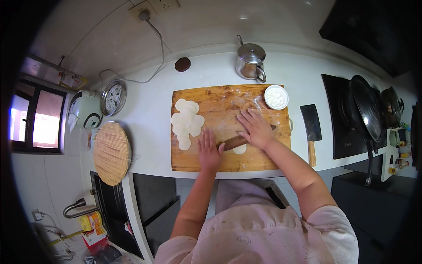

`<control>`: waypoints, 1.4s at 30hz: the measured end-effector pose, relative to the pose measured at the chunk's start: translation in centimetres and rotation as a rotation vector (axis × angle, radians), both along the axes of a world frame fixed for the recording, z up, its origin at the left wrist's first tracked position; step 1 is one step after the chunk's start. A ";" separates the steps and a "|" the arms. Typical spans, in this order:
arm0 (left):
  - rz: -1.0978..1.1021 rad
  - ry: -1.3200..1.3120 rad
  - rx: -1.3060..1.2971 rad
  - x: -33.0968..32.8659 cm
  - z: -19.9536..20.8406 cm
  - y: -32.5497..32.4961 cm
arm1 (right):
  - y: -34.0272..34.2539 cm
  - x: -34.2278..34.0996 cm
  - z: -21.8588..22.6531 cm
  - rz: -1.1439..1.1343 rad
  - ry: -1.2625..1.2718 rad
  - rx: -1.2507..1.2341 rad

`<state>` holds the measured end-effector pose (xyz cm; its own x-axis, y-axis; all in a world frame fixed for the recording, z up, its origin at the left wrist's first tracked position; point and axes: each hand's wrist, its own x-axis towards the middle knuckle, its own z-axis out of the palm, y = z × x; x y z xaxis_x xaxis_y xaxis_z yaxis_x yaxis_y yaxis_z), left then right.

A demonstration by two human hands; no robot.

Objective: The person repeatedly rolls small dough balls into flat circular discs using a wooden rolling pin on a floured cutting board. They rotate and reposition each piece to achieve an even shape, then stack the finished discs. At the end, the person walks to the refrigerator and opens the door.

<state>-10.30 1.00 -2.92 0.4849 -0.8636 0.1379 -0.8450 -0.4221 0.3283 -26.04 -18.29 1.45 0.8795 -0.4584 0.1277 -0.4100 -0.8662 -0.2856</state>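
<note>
A dark wooden rolling pin [234,142] lies slantwise on a wooden cutting board [259,165]. Fingers stretched forward, my right hand [256,128] rests flat over the pin's right part. My left hand [209,150] is open on the board at the pin's left end, its thumb against or beside that end; contact is hard to make out. Just below the pin shows a round dough wrapper [240,149], its upper edge hidden. Left of my left hand, several thin round wrappers [187,121] overlap in a pile. A white bowl of flour [276,97] sits at the board's far right corner.
Right of the board lies a cleaver [311,127], then a black stove [336,145] with a lidded wok [365,108]. A steel kettle [251,61] stands behind the board. At left are a woven round lid [111,154] and a metal bowl [113,97].
</note>
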 end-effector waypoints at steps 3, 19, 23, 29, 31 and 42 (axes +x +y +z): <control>-0.121 0.026 0.050 -1.5 0.8 2.5 | 2.9 -3.7 0.9 0.003 0.017 0.085; -0.426 0.327 0.172 0.7 3.0 -5.1 | 4.2 -5.9 0.5 -0.256 -0.029 0.035; -0.617 0.481 0.164 -0.2 4.7 -4.8 | 8.6 -8.9 -0.2 -0.169 -0.080 0.128; -0.578 0.269 0.253 -0.6 5.3 -7.3 | 10.1 -9.3 0.0 -0.186 -0.147 0.134; -0.540 0.205 0.245 -0.8 5.1 -7.3 | 10.6 -9.4 0.0 -0.192 -0.142 0.137; -0.307 0.180 -0.024 2.5 2.6 -0.4 | 11.1 -9.3 0.5 -0.200 -0.123 0.234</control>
<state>-7.81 0.60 -0.32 0.2219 -0.9704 0.0956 -0.8588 -0.1480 0.4904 -35.32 -7.22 1.98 0.7534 -0.6502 0.0980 -0.5159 -0.6770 -0.5250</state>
